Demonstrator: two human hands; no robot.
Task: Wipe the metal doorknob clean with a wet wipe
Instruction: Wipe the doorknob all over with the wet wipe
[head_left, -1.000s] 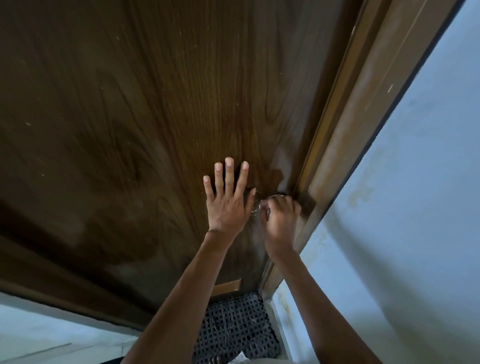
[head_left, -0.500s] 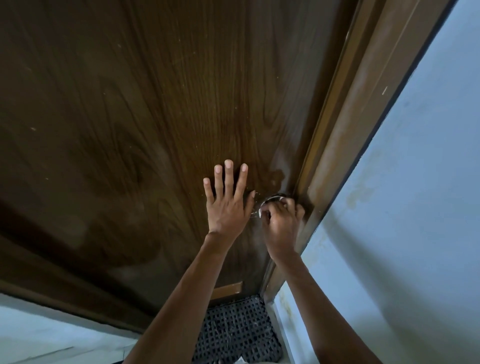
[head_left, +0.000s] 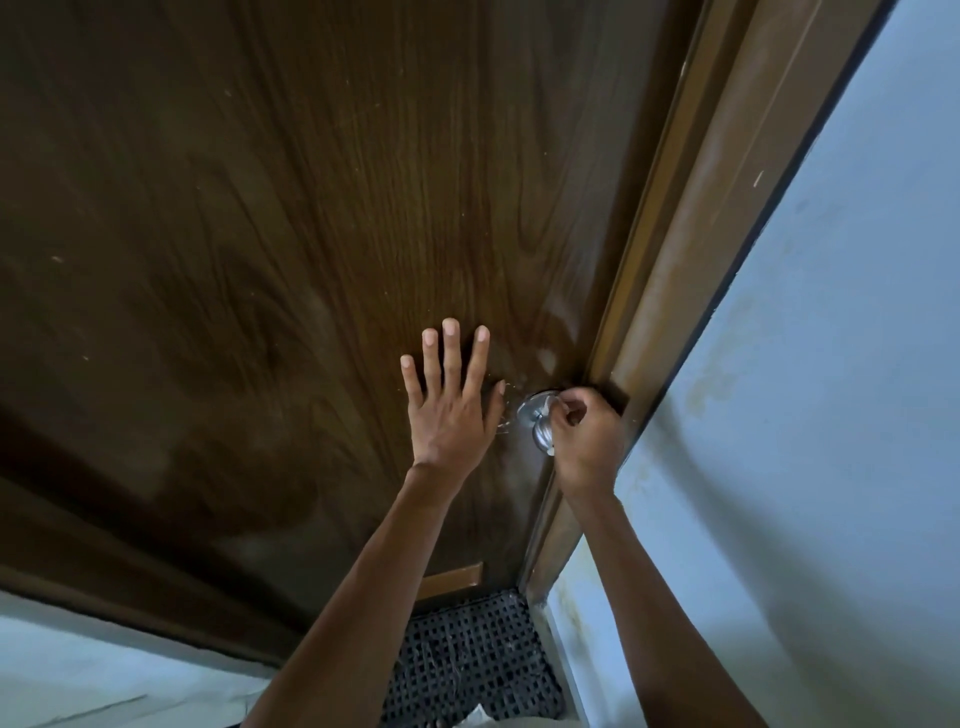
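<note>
A shiny metal doorknob (head_left: 540, 423) sits on the right edge of a dark wooden door (head_left: 311, 234). My right hand (head_left: 587, 436) is curled against the knob's right side, fingers pinched on a small white wet wipe (head_left: 551, 410) pressed to the metal; most of the wipe is hidden in the fist. The knob's left half and its round base plate show. My left hand (head_left: 449, 400) lies flat on the door just left of the knob, fingers spread and pointing up, holding nothing.
A lighter brown door frame (head_left: 701, 249) runs beside the knob, with a pale blue wall (head_left: 831, 415) to the right. A dark woven mat (head_left: 467, 660) lies on the floor at the door's foot, between my forearms.
My right hand has slid to the right off the knob's front, so more of the metal knob and base plate shows. The left hand has stayed flat on the door.
</note>
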